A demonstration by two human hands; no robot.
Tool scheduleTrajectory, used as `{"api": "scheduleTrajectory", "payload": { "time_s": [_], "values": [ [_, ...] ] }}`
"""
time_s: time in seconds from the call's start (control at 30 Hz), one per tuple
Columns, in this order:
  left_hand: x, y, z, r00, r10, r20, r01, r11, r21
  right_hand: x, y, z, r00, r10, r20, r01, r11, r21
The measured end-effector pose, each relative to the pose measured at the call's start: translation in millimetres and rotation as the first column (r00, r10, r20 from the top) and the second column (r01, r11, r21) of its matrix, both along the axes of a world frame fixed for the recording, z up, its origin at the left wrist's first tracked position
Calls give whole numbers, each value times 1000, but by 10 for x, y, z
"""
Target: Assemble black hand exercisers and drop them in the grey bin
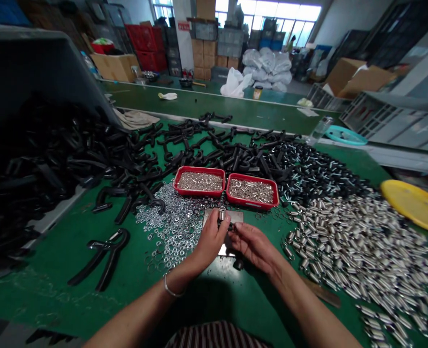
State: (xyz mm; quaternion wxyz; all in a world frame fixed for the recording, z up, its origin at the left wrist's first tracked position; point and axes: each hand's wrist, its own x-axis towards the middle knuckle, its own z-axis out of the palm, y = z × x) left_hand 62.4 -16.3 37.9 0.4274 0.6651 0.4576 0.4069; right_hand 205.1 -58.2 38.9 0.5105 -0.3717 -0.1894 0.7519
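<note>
Left hand (210,239): grip is pinching a spring (221,213) (base hidden) over a metal plate (236,216). Right hand (254,245): grip is curling alongside, its contents impossible to tell.

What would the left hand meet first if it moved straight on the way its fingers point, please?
Likely the spring just past the left hand, over the grey plate; behind that, the red trays. Depth is hard to judge.

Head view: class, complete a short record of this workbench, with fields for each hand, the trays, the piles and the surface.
Left hand: fingers pinch a small metal part over a grey plate
Right hand: fingers close beside the same part
Trays: two red trays side by side, holding small metal bits
Piles: washers left, springs right, black handles behind
Surface: green table
</note>
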Motion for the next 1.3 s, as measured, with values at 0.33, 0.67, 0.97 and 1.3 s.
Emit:
{"api": "scheduleTrajectory", "payload": {
  "time_s": [0.33,0.67,0.97,1.3],
  "values": [
    [12,-35,92,984,-20,177,53,981,-184,-20,-112,-22,695,-336,636,62,909,413],
    [117,24,-152,832,154,533,195,818,-541,625,-175,-55,96,-358,929,-543,763,350],
    [346,51,-158,734,253,631,246,766,-594,1978,575,-245,-542,-107,834,-41,994,101],
    [53,115,-149,774,212,596,196,815,-545,1314,-107,142,111,-388,915,-95,912,398]
  ]
}}
